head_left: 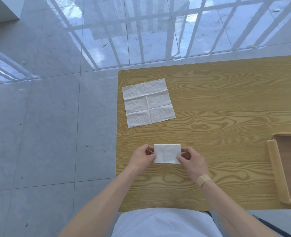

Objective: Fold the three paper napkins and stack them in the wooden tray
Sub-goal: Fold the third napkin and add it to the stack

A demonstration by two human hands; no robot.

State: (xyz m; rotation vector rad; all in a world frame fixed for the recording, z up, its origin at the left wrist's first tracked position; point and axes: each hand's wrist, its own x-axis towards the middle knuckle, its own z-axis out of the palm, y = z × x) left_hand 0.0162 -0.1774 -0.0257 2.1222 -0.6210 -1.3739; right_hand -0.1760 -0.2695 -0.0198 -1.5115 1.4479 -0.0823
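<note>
Folded napkin (167, 153) between both hands, fingers (179, 159) of each pinching its side edges.

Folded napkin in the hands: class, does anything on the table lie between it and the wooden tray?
Nothing visible does. The folded napkin, pinched by the left hand and right hand, has only bare table between it and the tray at the right. The unfolded napkin lies farther back, off that path.
</note>
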